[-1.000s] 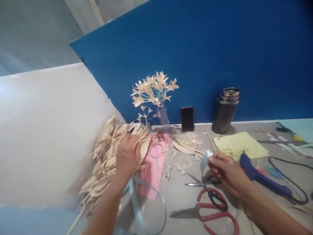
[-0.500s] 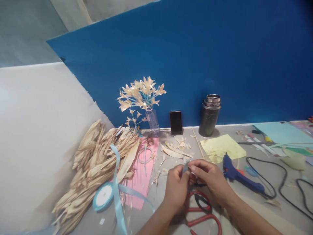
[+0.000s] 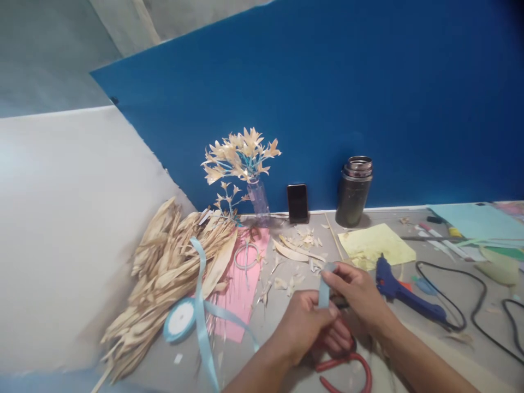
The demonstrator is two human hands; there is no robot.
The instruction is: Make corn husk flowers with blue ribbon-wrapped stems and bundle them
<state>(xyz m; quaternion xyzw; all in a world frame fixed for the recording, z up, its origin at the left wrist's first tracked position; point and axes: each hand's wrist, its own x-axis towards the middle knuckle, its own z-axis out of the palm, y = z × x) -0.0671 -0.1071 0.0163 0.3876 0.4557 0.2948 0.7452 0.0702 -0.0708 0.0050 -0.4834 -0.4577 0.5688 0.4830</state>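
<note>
A short strip of light blue ribbon [image 3: 323, 292] stretches between my two hands. My left hand [image 3: 305, 325] pinches its lower end with the thumb on top. At the upper end, my right hand [image 3: 347, 281] grips it between thumb and fingers. Red-handled scissors [image 3: 362, 365] lie on the table just below my hands, partly hidden by the left one. To the left, a roll of the same blue ribbon [image 3: 180, 321] has a long loose tail [image 3: 202, 338] running off it. A blue glue gun [image 3: 409, 297] rests right of my right hand.
Dried corn husks [image 3: 176, 273] are heaped at left beside a pink sheet [image 3: 233, 316]. Husk flowers stand in a clear vase [image 3: 257, 202]. A phone [image 3: 297, 203] and a dark open flask [image 3: 354, 194] stand by the blue wall. A black cord [image 3: 475, 278] winds at right.
My hands have moved slightly apart, the right one upward and the left one down, so more of the blue strip shows. The left hand now covers more of the scissors.
</note>
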